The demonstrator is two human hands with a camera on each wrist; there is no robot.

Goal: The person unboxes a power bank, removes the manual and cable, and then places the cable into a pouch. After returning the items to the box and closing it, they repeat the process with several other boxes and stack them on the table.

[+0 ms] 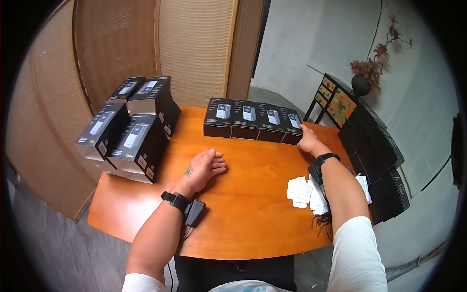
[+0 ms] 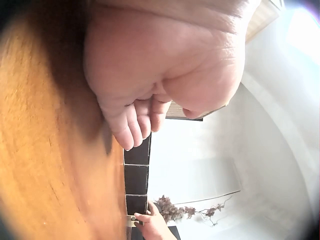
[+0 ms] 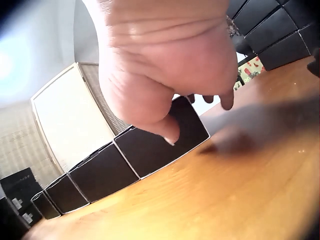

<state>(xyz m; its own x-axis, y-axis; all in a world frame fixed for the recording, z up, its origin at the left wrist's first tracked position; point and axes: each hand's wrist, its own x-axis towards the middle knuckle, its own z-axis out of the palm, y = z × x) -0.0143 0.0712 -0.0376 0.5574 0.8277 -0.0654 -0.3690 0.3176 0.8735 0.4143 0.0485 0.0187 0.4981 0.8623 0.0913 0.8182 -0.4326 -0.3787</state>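
Observation:
My right hand (image 1: 311,141) is at the right end of a row of several black product boxes (image 1: 249,114) lying along the far table edge. In the right wrist view, its thumb lies over the near face of the end box (image 3: 150,155), and the other fingers extend past the box's right side. Each box top carries a picture of a grey-and-white device. Closer to me, my left hand (image 1: 206,168) rests over the wooden table (image 1: 253,194) with loosely bent fingers and holds nothing. Both wrists wear black strapped cameras.
Taller black boxes (image 1: 136,134) stand grouped at the table's left side. Dark boxes (image 1: 372,141) are stacked along the right edge. White paper slips (image 1: 299,191) and black cords (image 1: 321,224) lie under my right forearm. Beyond stands a painted cabinet (image 1: 340,107) with a vase (image 1: 361,85).

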